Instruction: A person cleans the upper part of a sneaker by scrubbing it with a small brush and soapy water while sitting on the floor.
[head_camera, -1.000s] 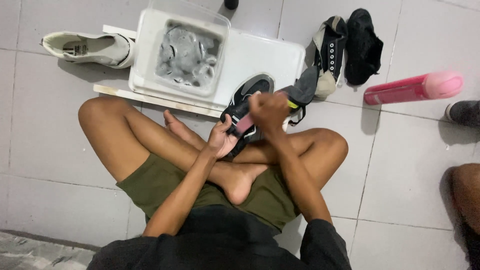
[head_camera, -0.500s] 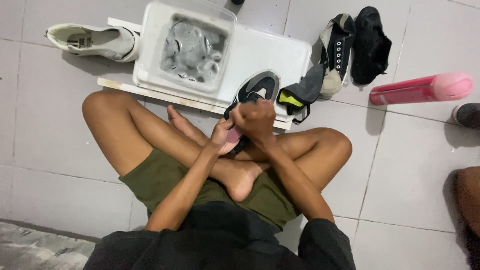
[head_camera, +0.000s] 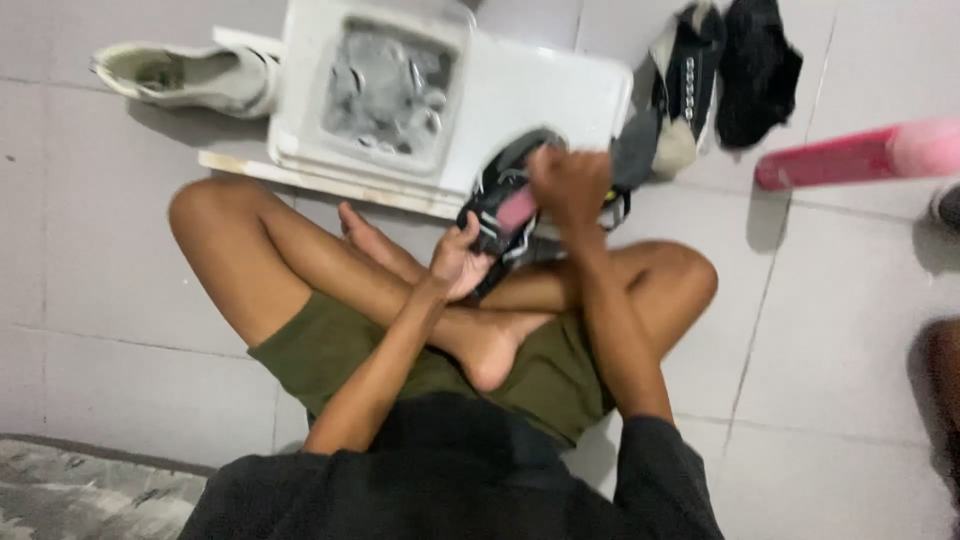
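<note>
Both hands grip a black shoe (head_camera: 505, 205) held above the crossed legs of a person sitting on a tiled floor (head_camera: 120, 290). Left hand (head_camera: 458, 262) cups the shoe from below, fingers curled around its sole side. Right hand (head_camera: 568, 183) is closed in a fist over the top of the shoe, pressing something pink (head_camera: 517, 208) against it; what the pink thing is cannot be told through the blur.

Taking the black shoe as the landmark: just behind it, touching or nearly so, sits a white plastic tub (head_camera: 530, 100) with a square well of grey soapy water (head_camera: 388, 95) on its left side. Well to the left of the shoe, beyond the tub, a pale sneaker (head_camera: 185, 78) lies on its side on the floor. Behind and to the right of the shoe lie a grey-and-white sneaker (head_camera: 680, 95) and a black shoe or cloth (head_camera: 757, 68) side by side. Farther right lies a pink cylinder (head_camera: 860, 155). Near the person, at lower left, is the edge of a grey patterned mat (head_camera: 80, 495).
</note>
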